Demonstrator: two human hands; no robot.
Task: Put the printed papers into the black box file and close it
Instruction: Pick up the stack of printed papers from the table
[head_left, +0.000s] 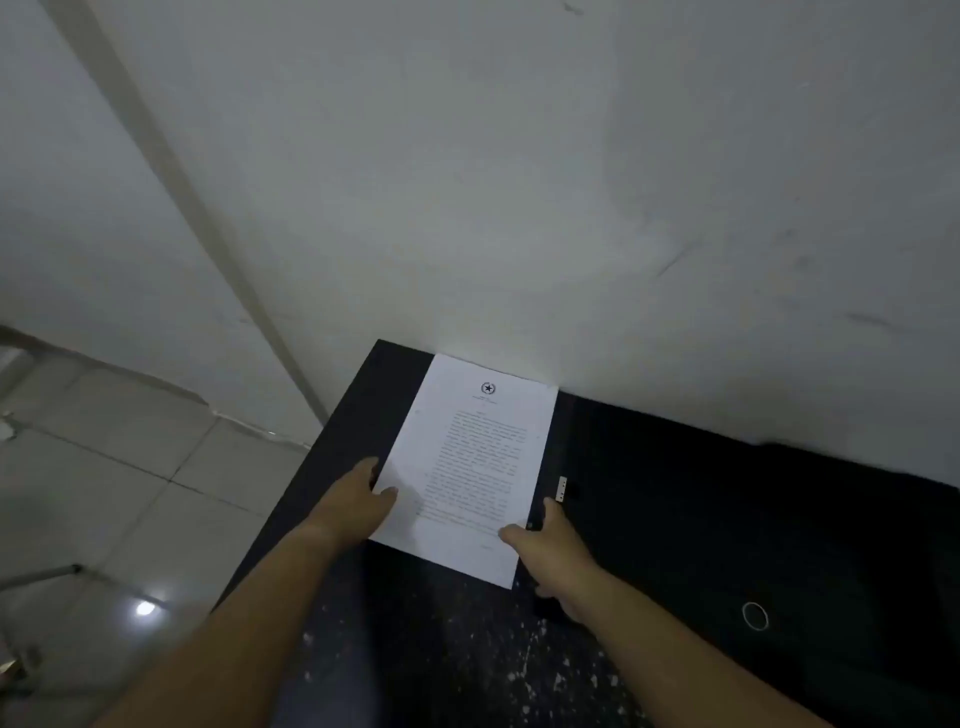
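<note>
The printed papers (478, 462), white sheets with dense text and a round emblem at the top, lie flat on the dark table with their far edge against the wall. My left hand (358, 504) holds their left edge, thumb on top. My right hand (550, 551) holds the near right corner, thumb on the sheet and fingers under it. The black box file (727, 519) lies just right of the papers, dark and hard to make out, with a small white label on its edge and a metal ring hole near the front. Whether it is open cannot be told.
The black table (343, 431) stands against a white wall (571, 182); its near surface is speckled with white marks. Left of the table is a pale tiled floor (130, 493) with a bright light reflection and a metal leg.
</note>
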